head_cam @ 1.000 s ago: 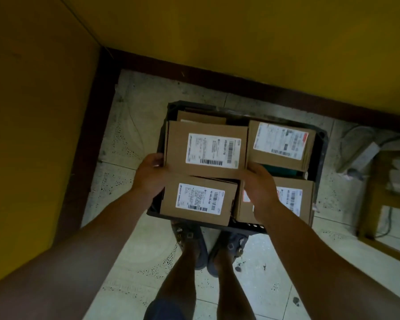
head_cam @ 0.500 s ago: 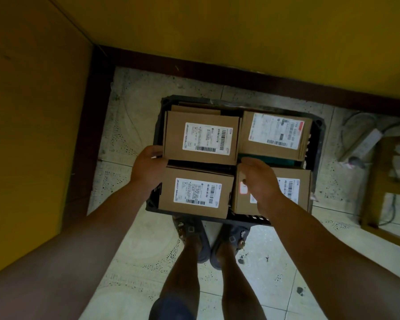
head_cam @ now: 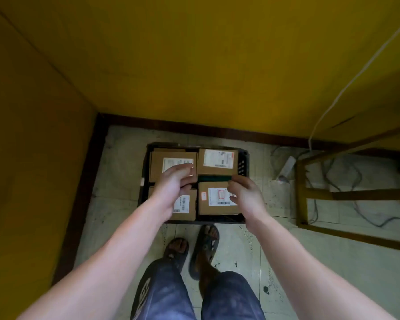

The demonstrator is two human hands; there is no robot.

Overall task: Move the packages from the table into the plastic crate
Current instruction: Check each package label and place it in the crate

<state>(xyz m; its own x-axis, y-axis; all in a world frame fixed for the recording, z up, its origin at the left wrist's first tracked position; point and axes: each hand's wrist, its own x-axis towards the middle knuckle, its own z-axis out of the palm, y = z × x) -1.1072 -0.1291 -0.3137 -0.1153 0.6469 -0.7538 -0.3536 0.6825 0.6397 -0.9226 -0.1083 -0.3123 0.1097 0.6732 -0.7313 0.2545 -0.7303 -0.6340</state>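
Four labelled cardboard packages [head_cam: 217,161] are lying flat, two by two, in a black plastic crate [head_cam: 243,162] that is sitting on the tiled floor [head_cam: 120,172] in a yellow-walled corner. Both hands are hanging over the packages with fingers loosely curled and gripping nothing, the left hand [head_cam: 173,185] above the left pair and the right hand [head_cam: 247,195] above the near-right one. The person's sandalled feet [head_cam: 203,248] are standing just in front of the crate.

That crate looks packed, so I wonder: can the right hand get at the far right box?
Probably yes. The far right box lies on top in the crate, uncovered, just beyond the right hand, and nothing stands between them.
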